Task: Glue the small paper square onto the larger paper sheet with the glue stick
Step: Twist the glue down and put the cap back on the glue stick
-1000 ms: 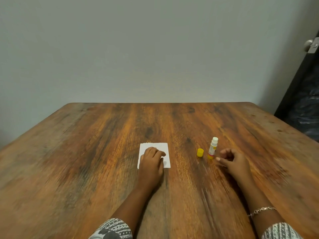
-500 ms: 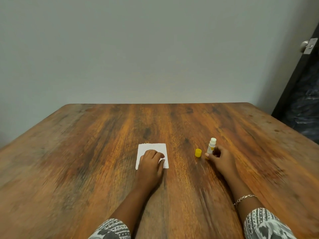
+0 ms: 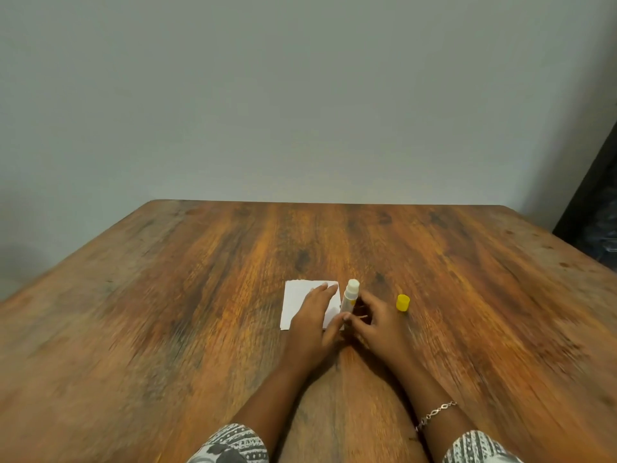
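Head view, left to right: white paper (image 3: 302, 304) flat on the wooden table (image 3: 167, 329), pinned under the left hand (image 3: 312, 320), fingers spread, palm down, gripping nothing. Whether a small square lies on a larger sheet: cannot tell. Just beside the paper's right edge, uncapped glue stick (image 3: 350, 296) upright, pinched low in the right hand (image 3: 379, 324). Yellow cap (image 3: 403, 302) further right, apart. Best now: tilt the tip down, press lightly, stroke while holding the paper steady.

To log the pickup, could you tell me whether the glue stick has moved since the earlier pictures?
Yes. The glue stick, held in the right hand, has moved left: formerly right of the yellow cap, it now sits between the cap and the paper.
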Action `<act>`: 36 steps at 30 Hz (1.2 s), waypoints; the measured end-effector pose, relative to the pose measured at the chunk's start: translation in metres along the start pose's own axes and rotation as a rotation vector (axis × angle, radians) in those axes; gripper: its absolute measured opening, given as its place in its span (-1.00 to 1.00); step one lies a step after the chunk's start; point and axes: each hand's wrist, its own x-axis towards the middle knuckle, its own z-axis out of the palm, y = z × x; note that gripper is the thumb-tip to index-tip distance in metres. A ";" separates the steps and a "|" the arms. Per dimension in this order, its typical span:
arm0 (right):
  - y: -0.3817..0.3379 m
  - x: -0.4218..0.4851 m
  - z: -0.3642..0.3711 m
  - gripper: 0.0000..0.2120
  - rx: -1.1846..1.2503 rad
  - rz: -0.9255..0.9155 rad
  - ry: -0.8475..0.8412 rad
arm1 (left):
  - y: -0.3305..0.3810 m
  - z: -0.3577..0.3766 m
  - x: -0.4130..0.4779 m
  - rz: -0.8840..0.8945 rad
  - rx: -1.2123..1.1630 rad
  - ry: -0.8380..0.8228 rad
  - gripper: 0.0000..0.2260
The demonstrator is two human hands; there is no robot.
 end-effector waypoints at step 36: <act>0.017 -0.003 0.009 -0.70 0.006 -0.055 0.024 | 0.022 0.015 -0.002 0.012 -0.249 0.097 -0.71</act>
